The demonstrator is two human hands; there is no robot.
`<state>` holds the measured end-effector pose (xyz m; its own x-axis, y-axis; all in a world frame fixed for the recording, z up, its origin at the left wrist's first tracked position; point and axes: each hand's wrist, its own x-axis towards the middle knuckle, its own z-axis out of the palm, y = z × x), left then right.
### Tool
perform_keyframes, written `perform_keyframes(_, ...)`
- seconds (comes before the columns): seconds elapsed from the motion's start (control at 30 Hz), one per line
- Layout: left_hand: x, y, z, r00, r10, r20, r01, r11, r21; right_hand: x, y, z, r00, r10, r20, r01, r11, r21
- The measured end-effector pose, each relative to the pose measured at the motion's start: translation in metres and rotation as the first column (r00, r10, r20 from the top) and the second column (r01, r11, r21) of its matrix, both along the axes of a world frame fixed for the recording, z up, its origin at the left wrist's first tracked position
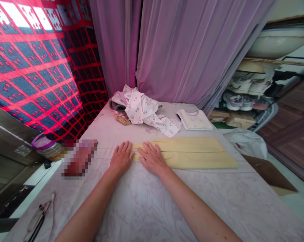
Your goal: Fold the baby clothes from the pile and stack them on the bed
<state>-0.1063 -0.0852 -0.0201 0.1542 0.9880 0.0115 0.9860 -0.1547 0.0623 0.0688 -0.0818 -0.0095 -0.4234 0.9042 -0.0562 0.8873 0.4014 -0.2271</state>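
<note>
A pair of pale yellow trousers (199, 153) lies flat on the table, its two legs side by side and pointing right. My right hand (152, 157) rests palm down on the left end of the trousers, fingers spread. Flat at that same end is my left hand (122, 156), its fingertips at the cloth's edge and most of the palm on the tablecloth. Neither hand grips anything. The part of the cloth under my fingers is hidden.
Rumpled printed clothes (141, 106) are heaped on a wicker basket (123, 119) at the back. A folded shirt (196, 120) lies to their right. Glasses (38, 215) and a blurred reddish item (81, 158) are on the table's left side. Shoes (239, 101) fill a rack at right.
</note>
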Motion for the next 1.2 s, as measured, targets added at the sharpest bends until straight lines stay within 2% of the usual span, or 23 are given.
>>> perform_keyframes(0.13, 0.001, 0.000, 0.001, 1.000, 0.001, 0.017, -0.001, 1.000, 0.004, 0.005, 0.001, 0.004, 0.997, 0.024, -0.070, -0.025, 1.000, -0.017)
perform_keyframes(0.23, 0.001, -0.001, 0.003, 0.999, -0.001, 0.032, 0.001, 1.000, 0.002, 0.009, 0.008, 0.010, 0.985, -0.094, -0.145, 0.101, 0.994, 0.040)
perform_keyframes(0.33, 0.002, -0.001, 0.004, 0.999, 0.002, 0.038, -0.002, 1.000, -0.009, 0.007, 0.014, 0.011, 0.969, -0.210, -0.127, 0.224, 0.969, 0.107)
perform_keyframes(0.47, 0.002, -0.001, 0.003, 1.000, 0.002, 0.030, -0.002, 1.000, -0.007, -0.001, 0.013, 0.002, 0.989, -0.151, -0.004, 0.151, 0.988, 0.030)
perform_keyframes(0.57, 0.001, -0.001, 0.002, 1.000, 0.000, 0.031, -0.001, 1.000, 0.012, -0.004, 0.011, -0.003, 0.993, -0.119, 0.011, 0.119, 0.993, -0.007)
perform_keyframes(0.73, 0.001, -0.001, 0.003, 0.999, -0.005, 0.036, 0.004, 1.000, 0.014, 0.000, 0.010, 0.010, 0.992, -0.126, -0.031, 0.125, 0.992, -0.032)
perform_keyframes(0.9, 0.000, -0.001, 0.003, 0.999, 0.005, 0.042, -0.005, 1.000, 0.002, 0.031, 0.012, 0.022, 0.974, -0.225, -0.015, 0.226, 0.971, 0.078)
perform_keyframes(1.03, -0.001, 0.000, 0.001, 0.998, -0.002, 0.065, 0.001, 1.000, 0.016, 0.067, 0.014, 0.009, 0.930, -0.348, 0.118, 0.348, 0.937, 0.022)
perform_keyframes(1.2, 0.000, 0.000, 0.002, 0.999, 0.004, 0.038, -0.004, 1.000, 0.000, 0.081, 0.014, -0.006, 0.926, -0.353, 0.131, 0.362, 0.931, -0.050)
